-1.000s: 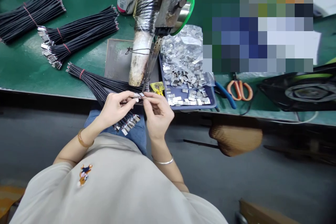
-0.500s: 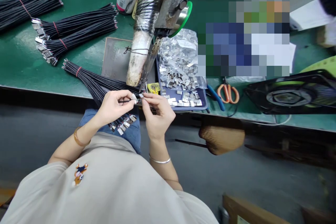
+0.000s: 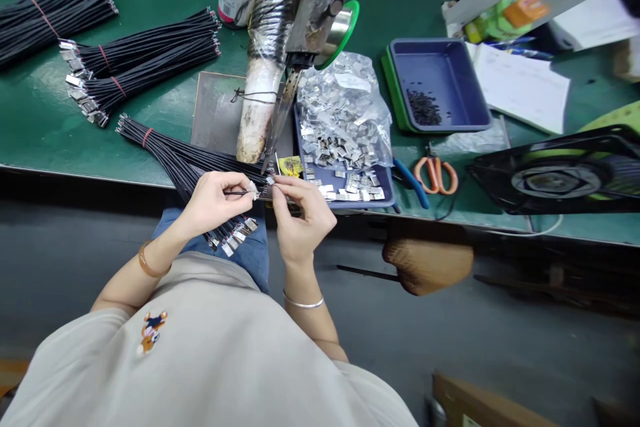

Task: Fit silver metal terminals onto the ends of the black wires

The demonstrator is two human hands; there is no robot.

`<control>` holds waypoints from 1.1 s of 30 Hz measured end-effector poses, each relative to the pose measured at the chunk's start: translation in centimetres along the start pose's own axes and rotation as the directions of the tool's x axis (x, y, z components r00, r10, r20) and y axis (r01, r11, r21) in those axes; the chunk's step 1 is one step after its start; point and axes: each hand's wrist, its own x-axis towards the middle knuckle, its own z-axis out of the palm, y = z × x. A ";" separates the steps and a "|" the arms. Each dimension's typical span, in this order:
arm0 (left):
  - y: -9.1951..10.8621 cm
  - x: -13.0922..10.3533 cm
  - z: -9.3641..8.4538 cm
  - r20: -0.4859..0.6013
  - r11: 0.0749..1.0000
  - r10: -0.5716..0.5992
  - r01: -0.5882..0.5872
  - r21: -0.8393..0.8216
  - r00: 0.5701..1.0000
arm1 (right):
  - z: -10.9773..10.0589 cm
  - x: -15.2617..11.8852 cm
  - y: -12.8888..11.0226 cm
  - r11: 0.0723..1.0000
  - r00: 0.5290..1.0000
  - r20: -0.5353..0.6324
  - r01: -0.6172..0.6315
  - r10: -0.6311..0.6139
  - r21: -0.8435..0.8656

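My left hand [image 3: 217, 203] is closed, thumb and forefinger pinching a thin black cable [image 3: 236, 193] near its whitish end. Opposite it, my right hand [image 3: 304, 217] pinches a small silvery metal connector [image 3: 271, 180] between thumb and forefinger, a short gap from the cable's end. Below and behind the hands lies a tied bundle of black cables [image 3: 170, 157], its fanned-out metal-tipped ends [image 3: 240, 235] hanging over my lap. Just above my fingers come down a soldering iron holder's thin metal arms [image 3: 281, 117] and a taped fume hose [image 3: 255, 123].
A tray [image 3: 387, 187] of loose metal connectors and a plastic bag [image 3: 345, 97] sits right of the hands. Pliers [image 3: 413, 181], orange-handled scissors [image 3: 435, 173], a blue bin [image 3: 440, 53] with black bits and a fan [image 3: 557, 177] lie further right. More cable bundles [image 3: 145, 53] lie left.
The view has shifted slightly, and the blue bin at the right shows clearly. My hands stay almost in place, the fingertips a little further apart.
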 end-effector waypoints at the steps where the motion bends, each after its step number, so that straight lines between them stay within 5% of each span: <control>1: 0.0 0.0 0.1 -0.005 1.000 0.003 -0.003 0.002 1.000 | 0.0 -0.1 -0.1 1.000 1.000 -0.007 0.029 -0.029 0.006; 5: -0.1 0.1 0.3 -0.060 0.999 0.032 -0.032 -0.009 0.998 | 0.0 -0.7 -0.3 0.994 0.994 0.041 0.104 -0.105 0.029; 11: -0.5 0.1 0.4 -0.110 0.998 0.032 -0.037 -0.041 0.993 | 0.7 -1.2 -0.1 0.949 0.970 0.010 -0.240 0.243 0.203; 17: -0.6 0.3 1.0 -0.150 0.998 0.024 -0.032 -0.050 0.988 | 0.8 -0.8 0.3 1.000 1.000 0.019 -0.007 0.007 0.016; 22: -0.7 0.5 1.5 -0.220 0.998 0.041 -0.049 -0.029 0.975 | 0.9 -0.4 0.7 0.976 0.981 0.018 0.193 -0.192 -0.098; 33: -0.6 0.8 2.0 -0.296 0.998 0.058 -0.064 -0.009 0.954 | 1.1 0.4 1.0 0.962 0.970 -0.009 0.242 -0.245 -0.127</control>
